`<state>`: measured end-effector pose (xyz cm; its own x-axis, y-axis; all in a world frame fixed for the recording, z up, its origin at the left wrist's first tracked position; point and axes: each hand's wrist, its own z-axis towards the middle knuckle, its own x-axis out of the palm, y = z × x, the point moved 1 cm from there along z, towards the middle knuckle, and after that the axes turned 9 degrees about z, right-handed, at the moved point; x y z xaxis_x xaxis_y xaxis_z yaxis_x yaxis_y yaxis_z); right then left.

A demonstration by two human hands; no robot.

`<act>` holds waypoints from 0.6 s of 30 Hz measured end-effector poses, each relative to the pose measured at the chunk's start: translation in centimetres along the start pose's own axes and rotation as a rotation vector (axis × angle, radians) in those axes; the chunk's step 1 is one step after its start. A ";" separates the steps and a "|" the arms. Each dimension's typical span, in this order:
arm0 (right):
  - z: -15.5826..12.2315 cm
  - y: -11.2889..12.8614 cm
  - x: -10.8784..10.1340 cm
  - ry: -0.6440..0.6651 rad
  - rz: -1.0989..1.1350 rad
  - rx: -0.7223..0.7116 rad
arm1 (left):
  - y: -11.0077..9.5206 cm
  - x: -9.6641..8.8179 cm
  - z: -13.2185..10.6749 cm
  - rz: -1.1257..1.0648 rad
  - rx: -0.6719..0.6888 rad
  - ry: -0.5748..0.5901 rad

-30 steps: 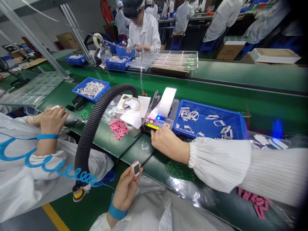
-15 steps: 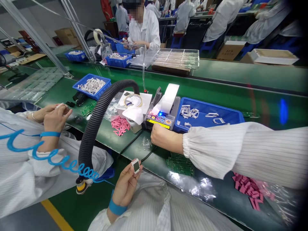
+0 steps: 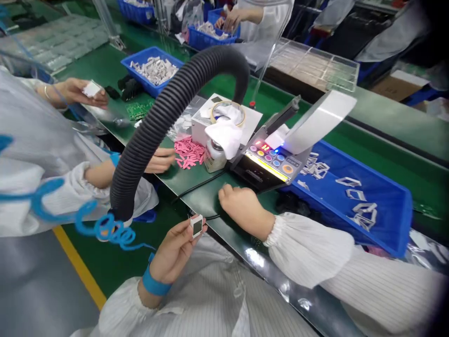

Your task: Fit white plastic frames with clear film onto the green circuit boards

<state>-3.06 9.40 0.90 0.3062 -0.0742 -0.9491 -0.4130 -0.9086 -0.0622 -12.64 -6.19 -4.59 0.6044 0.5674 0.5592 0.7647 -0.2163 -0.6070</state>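
Observation:
My left hand [image 3: 173, 250] pinches a small white-framed part with a dark square centre [image 3: 197, 226] at the fingertips, above the belt's near edge. My right hand [image 3: 240, 207] rests curled on the green belt, holding nothing visible, just in front of an electronic tape dispenser [image 3: 270, 166] with lit buttons. Past the dispenser lies a blue tray [image 3: 393, 220] of metal frames. A co-worker's hand [image 3: 75, 91] holds a white piece at the left, and their other hand [image 3: 159, 161] lies near pink strips [image 3: 188, 152].
A black corrugated hose [image 3: 168, 114] arches over the belt between my hands and the co-worker's. A white box [image 3: 224, 119] carries a tape roll and white cloth. A green circuit board [image 3: 138, 110], a blue tray of white parts [image 3: 152, 70] and a black cable [image 3: 199, 185] lie beyond.
My view has tilted and swung, so the belt now runs diagonally. The co-worker's near hand has moved to the pink strips. My left hand still holds the part.

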 end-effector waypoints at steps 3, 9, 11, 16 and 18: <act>-0.6 -0.3 -1.0 0.003 0.008 0.017 | 0.2 0.1 -0.3 -0.019 -0.007 -0.004; -1.8 -1.2 -1.9 -0.077 0.000 0.050 | 0.3 0.6 0.0 0.009 -0.030 0.026; -2.6 -1.4 -1.9 -0.176 -0.016 0.029 | 0.1 0.8 0.3 0.023 -0.042 0.031; -6.1 -3.4 -2.6 -0.505 -0.056 0.207 | 0.2 1.1 0.7 0.016 -0.050 0.042; -7.4 -4.8 -2.6 -0.538 -0.098 0.392 | 0.4 1.2 0.8 0.016 -0.047 0.058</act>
<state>4.48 10.91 5.96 -0.0703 0.3083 -0.9487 -0.7171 -0.6767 -0.1668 -11.77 -4.95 -4.61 0.6272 0.5173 0.5822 0.7639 -0.2626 -0.5896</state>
